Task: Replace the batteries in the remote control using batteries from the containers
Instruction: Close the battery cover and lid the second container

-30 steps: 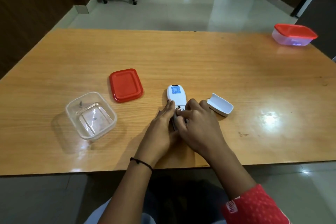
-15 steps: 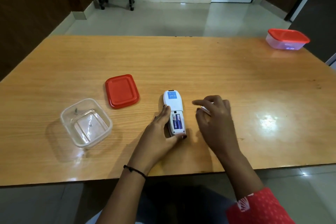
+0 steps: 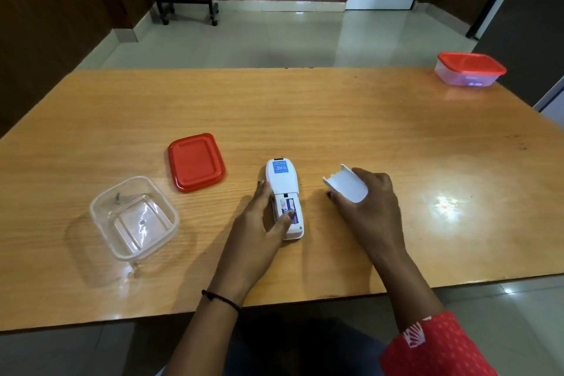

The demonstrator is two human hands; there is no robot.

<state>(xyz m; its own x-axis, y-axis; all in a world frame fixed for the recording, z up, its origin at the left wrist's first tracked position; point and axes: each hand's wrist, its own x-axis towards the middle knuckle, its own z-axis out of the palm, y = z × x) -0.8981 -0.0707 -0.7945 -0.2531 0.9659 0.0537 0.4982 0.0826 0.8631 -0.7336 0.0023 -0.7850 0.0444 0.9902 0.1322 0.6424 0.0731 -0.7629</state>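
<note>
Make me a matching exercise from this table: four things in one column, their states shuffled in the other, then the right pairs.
Things
1. remote
2. battery cover
3. near tub
4. far tub

States
a. shut, at the far right corner of the table
b. held in the right hand
c. open and uncovered
d. back open, batteries showing

Pairs: 1-d, 2-b, 3-c, 4-a
</note>
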